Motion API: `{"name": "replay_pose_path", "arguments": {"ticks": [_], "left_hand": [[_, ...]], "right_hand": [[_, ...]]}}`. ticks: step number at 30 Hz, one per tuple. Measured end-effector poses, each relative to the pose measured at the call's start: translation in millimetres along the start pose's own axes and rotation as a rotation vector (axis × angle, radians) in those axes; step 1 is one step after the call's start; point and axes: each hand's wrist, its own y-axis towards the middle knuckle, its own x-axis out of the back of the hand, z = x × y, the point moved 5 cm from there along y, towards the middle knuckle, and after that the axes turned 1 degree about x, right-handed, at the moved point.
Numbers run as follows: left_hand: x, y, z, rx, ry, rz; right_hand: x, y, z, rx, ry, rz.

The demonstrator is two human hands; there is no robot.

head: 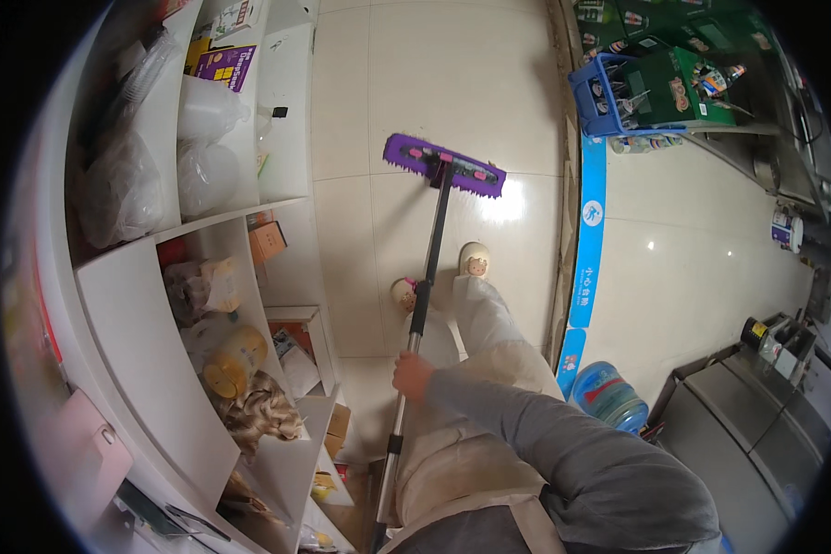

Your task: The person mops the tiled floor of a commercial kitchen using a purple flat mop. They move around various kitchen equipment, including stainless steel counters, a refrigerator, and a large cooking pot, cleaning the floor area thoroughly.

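Note:
My right hand (413, 378), in a grey sleeve, is closed around the metal pole (403, 408) of a flat mop. The pole runs from below my waist, up past my left slipper (405, 296), to the floor ahead. There, the purple fringed mop head (415, 150) lies slantwise on the pale floor tiles (450, 62), beyond my feet. A few crumbs or bits of dirt show at its far edge. Black sleeves cover parts of the pole. My left hand is out of view.
White shelves (287, 159) with bags and boxes line the left. To the right, a step edge with blue warning tape (591, 228) runs lengthwise. Beyond it stand a blue bottle crate (595, 124), a large water bottle (609, 398) and a metal cabinet (713, 415).

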Motion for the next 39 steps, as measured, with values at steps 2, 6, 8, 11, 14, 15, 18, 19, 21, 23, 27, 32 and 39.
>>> {"name": "replay_pose_path", "arguments": {"ticks": [2,6,8,11,14,15,18,19,21,23,27,32,39], "left_hand": [[-6,0,-19,0.007,0.016,0.037],[-14,19,-78,-0.02,0.038,0.169],[-22,27,-108,-0.021,-0.04,0.217],[-31,36,-168,-0.077,-0.291,0.267],[-38,48,-219,-0.31,-0.478,0.348],[-36,45,-235,-0.332,-0.542,0.38],[-42,50,-221,-0.345,-0.531,0.383],[-43,52,-202,-0.334,-0.53,0.371],[-38,51,-158,-0.286,-0.497,0.301],[-28,46,-96,-0.259,-0.343,0.137],[-19,28,-15,-0.204,-0.095,-0.08],[-10,-8,66,-0.029,-0.157,-0.238],[30,-41,103,0.054,-0.211,-0.366]], "right_hand": [[32,-5,-39,0.007,0.046,-0.007],[58,-11,-134,-0.059,-0.12,-0.039],[79,-12,-178,-0.079,-0.222,0.063],[117,-30,-251,-0.262,-0.315,0.016],[159,-43,-320,-0.44,-0.402,0.104],[176,-44,-326,-0.438,-0.475,0.059],[182,-50,-316,-0.324,-0.493,-0.012],[174,-47,-303,-0.285,-0.467,-0.062],[148,-35,-267,-0.211,-0.346,-0.192],[121,-9,-204,-0.111,-0.233,-0.288],[68,25,-65,0.1,0.065,-0.34],[38,53,83,0.264,0.221,-0.217],[33,110,63,0.069,0.228,-0.297]]}}
